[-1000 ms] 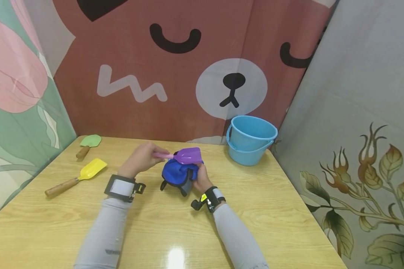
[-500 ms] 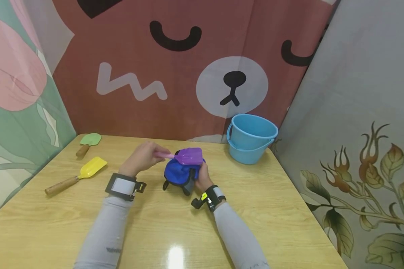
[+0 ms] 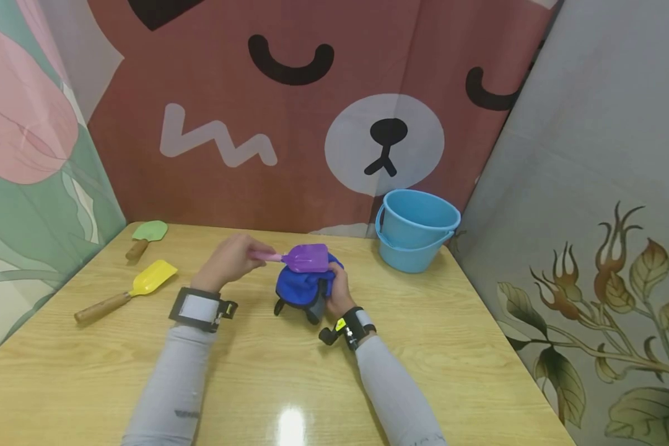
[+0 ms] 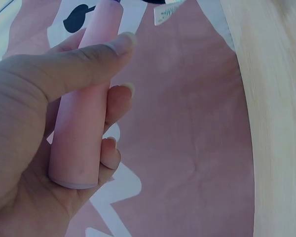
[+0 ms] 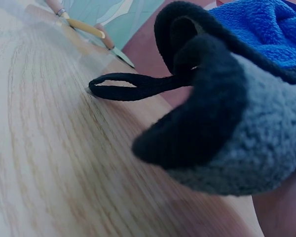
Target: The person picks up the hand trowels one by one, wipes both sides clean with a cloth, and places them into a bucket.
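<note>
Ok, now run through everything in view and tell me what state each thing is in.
Purple shovel: held up by its pink handle in the left hand, blade at the cloth.
Blue-and-grey cloth: crumpled, gripped in the right hand.
Blue bucket: upright, handle lowered.
Yellow shovel: lying on the table.
Green shovel: lying on the table.

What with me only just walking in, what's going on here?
A person's left hand holds a purple shovel by its pink handle, and the right hand holds a blue and grey cloth at the blade. A yellow shovel and a green shovel lie on the table to the left. A blue bucket stands at the back right.
</note>
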Demonstrator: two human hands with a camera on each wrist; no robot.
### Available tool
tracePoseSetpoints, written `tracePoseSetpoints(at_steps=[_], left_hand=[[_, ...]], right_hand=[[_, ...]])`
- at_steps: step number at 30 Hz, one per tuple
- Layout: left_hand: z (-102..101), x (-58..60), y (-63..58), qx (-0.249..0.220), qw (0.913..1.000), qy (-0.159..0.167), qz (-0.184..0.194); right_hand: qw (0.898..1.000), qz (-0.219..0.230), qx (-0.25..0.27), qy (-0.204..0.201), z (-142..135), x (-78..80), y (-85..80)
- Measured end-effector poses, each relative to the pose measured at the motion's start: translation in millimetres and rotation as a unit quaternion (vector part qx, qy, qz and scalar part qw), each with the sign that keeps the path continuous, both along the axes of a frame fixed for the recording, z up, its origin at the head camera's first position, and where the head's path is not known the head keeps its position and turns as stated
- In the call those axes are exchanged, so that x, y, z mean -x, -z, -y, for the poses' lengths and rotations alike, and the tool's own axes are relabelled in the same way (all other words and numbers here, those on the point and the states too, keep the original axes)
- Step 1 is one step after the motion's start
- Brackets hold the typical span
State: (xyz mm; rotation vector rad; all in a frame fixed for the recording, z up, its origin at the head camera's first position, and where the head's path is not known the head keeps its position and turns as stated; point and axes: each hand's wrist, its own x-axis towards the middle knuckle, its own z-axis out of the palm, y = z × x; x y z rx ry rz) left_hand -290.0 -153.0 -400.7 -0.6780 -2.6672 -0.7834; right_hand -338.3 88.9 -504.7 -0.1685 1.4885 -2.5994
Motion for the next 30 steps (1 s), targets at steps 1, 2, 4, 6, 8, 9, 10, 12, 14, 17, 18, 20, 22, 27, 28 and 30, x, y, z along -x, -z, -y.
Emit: tracePoseSetpoints(at_steps=[1, 2, 4, 6, 8, 9, 10, 12, 14, 17, 18, 20, 22, 27, 28, 30], left_hand=[[1, 0.3, -0.2, 0.000, 1.0000, 0.001, 0.000], [2, 0.8, -0.3, 0.000, 1.0000, 0.003, 0.001], [3, 1.5, -0.6, -0.001, 1.0000, 0.001, 0.005], [5, 2.0, -1.2, -0.002, 0.9999, -0.004, 0.014], [7, 2.2, -2.0, -0.004, 0.9997, -0.011, 0.023], [9, 2.3, -2.4, -0.004, 0.9995, -0.016, 0.027], [10, 2.7, -2.6, -0.004, 0.9993, -0.021, 0.029], [13, 3.6, -3.0, -0.007, 0.9994, -0.021, 0.026], [17, 5.3, -2.7, -0.014, 0.9996, -0.017, 0.019], [22, 7.5, -1.3, -0.033, 0.9993, -0.011, 0.013], [24, 7.8, -0.9, -0.042, 0.9990, -0.012, 0.012], [26, 8.4, 0.5, -0.058, 0.9981, -0.017, 0.010], [26, 8.3, 2.3, -0.071, 0.9973, -0.019, 0.006], [18, 11.1, 9.8, -0.087, 0.9962, 0.001, -0.011], [16, 12.1, 11.1, -0.090, 0.9958, 0.006, -0.016], [10, 14.7, 12.1, -0.094, 0.9951, 0.016, -0.026]], right_hand=[[1.000, 0.002, 0.003, 0.000, -1, 0.4, -0.1], [1.000, 0.002, 0.006, -0.001, -1, 0.9, -0.2], [1.000, 0.002, 0.012, -0.006, -3, 1.4, -0.4], [1.000, 0.000, 0.020, -0.010, -4, 2.3, -1.2], [0.999, -0.001, 0.031, -0.014, -6, 3.3, -2.4], [0.999, -0.001, 0.040, -0.016, -7, 3.9, -3.2], [0.999, 0.001, 0.048, -0.017, -8, 4.3, -4.4], [0.998, 0.007, 0.067, -0.021, -11, 5.3, -7.2], [0.997, 0.010, 0.078, -0.025, -16, 6.8, -10.0], [0.997, -0.006, 0.068, -0.018, -26, 10.9, -15.5], [0.998, -0.018, 0.059, -0.011, -30, 12.8, -17.3], [0.999, -0.040, 0.034, 0.001, -37, 16.3, -20.2], [0.999, -0.045, -0.005, 0.006, -45, 18.0, -21.2], [0.990, -0.011, -0.139, -0.034, -62, 14.2, -15.7], [0.985, -0.012, -0.166, -0.042, -66, 13.4, -14.5], [0.975, -0.032, -0.217, -0.047, -72, 12.6, -13.5]])
